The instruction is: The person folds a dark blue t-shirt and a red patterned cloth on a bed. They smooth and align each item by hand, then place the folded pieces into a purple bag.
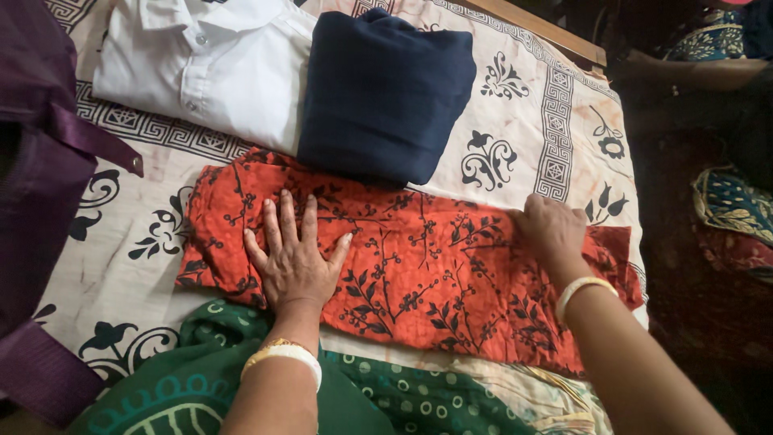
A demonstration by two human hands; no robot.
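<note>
Hands (294, 258) (551, 229) flat on red cloth (427, 274), edges free.

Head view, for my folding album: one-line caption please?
Both hands, left hand flat and right hand, press an orange floral garment on a printed bedsheet.

Bare patterned bedsheet (555, 89) right of navy folded cloth (382, 93), white shirt (213, 68) and purple bag (40, 169) crowding left

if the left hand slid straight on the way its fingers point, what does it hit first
Probably the navy folded cloth, past the far edge of the red cloth under the left hand; the white shirt lies just left of that line.
</note>
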